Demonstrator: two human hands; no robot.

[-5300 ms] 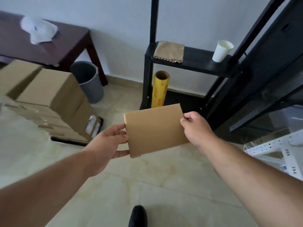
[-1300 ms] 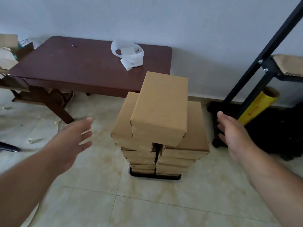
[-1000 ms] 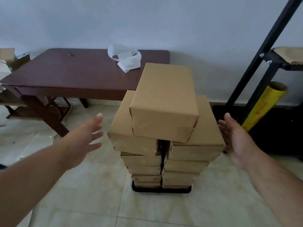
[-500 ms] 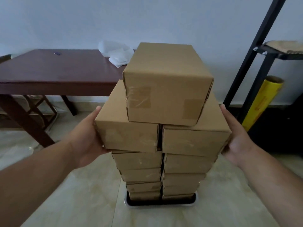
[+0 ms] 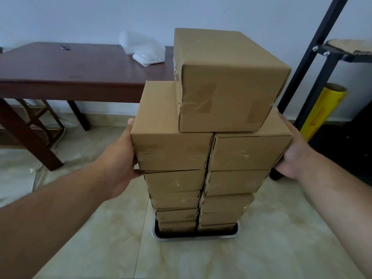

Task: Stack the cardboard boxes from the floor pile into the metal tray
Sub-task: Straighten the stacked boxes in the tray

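Two columns of brown cardboard boxes rise side by side from a metal tray on the tiled floor. A single top box lies across both columns, sitting more to the right. My left hand presses flat against the outer side of the upper left box. My right hand presses flat against the outer side of the upper right box. Fingers of both hands lie straight along the box sides.
A dark wooden table with a white bag stands at the back left. A black metal rack and a yellow film roll stand at the right. Tiled floor surrounds the tray.
Both hands came in from open air at the sides and now press the top pair of boxes. The camera moved closer and lower to the stack.
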